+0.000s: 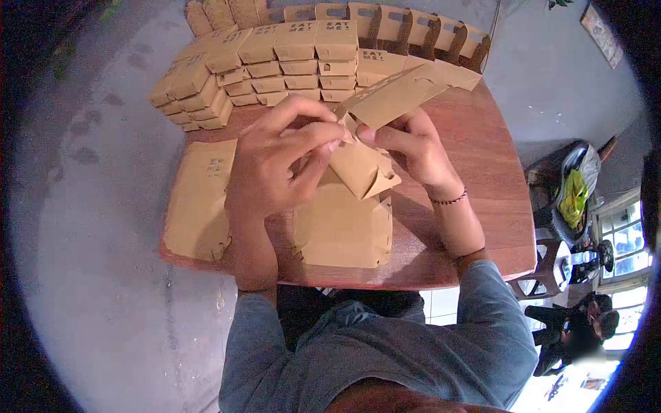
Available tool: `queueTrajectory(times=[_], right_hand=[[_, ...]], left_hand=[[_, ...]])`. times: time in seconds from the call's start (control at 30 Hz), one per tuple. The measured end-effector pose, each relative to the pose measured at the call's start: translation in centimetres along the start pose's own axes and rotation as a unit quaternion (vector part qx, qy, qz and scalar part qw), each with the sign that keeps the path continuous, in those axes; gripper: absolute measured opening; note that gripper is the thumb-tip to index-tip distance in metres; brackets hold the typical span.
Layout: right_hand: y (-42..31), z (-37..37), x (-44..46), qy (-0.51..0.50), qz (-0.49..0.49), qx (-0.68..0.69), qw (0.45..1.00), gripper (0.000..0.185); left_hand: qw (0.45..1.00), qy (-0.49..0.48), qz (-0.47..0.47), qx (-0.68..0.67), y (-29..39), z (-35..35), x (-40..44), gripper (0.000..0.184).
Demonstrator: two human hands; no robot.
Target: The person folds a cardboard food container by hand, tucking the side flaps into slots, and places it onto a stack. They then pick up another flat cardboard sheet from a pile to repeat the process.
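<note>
Above the wooden table I hold a partly folded brown cardboard food box (359, 168), tilted, with its long lid panel (396, 95) sticking up to the right. My left hand (286, 158) pinches a flap at the box's near corner between thumb and fingers. My right hand (416, 148) grips the same box from the right, its thumb pressed by the fold; some of its fingers are hidden behind the cardboard. Beneath the box lies a flat cardboard blank (344, 230) with slotted edges. Another flat blank (196, 199), printed with dark letters, lies left of my left forearm.
Stacked folded boxes (296, 43) printed "EAT ME!" line the far side of the wooden table (492, 186). Behind them stands a row of cartons with handle holes (423, 34). A stool (547, 268), bags (575, 196) and a person (571, 330) are at the right.
</note>
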State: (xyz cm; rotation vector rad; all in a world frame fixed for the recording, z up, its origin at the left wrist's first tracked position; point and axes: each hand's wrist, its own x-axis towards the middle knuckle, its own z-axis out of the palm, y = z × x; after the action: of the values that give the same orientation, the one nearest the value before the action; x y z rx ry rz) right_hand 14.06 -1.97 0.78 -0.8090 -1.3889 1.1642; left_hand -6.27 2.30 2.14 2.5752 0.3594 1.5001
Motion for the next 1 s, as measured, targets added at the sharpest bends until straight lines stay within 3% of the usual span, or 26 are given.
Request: queueTrajectory(times=[0.33, 0.67, 0.87, 0.9, 0.93, 1.0], right_hand=[[-0.6, 0.3, -0.4, -0.028, -0.003, -0.01, 1.0, 0.026], [-0.5, 0.1, -0.1, -0.009, 0.018, 0.01, 1.0, 0.023], [-0.6, 1.2, -0.3, 0.034, -0.008, -0.035, 0.999, 0.02], [-0.2, 1.3, -0.2, 0.056, -0.06, -0.023, 0.996, 0.02], [0.1, 1.4, -0.1, 0.079, -0.11, -0.011, 0.991, 0.02], [0.1, 0.9, -0.1, 0.072, -0.104, -0.034, 0.991, 0.02]], left_hand=[[0.997, -0.057, -0.009, 0.042, 0.7, -1.0, 0.1, 0.016], [0.998, 0.011, -0.061, -0.025, 1.6, 0.4, 0.4, 0.009], [0.988, 0.029, -0.133, -0.077, 1.1, 0.9, 0.2, 0.006], [0.984, 0.042, -0.148, -0.092, 1.2, 1.0, 0.2, 0.007], [0.984, 0.043, -0.147, -0.092, 1.0, 1.2, 0.2, 0.007], [0.989, 0.053, -0.095, -0.103, 0.5, 1.5, 0.2, 0.006]])
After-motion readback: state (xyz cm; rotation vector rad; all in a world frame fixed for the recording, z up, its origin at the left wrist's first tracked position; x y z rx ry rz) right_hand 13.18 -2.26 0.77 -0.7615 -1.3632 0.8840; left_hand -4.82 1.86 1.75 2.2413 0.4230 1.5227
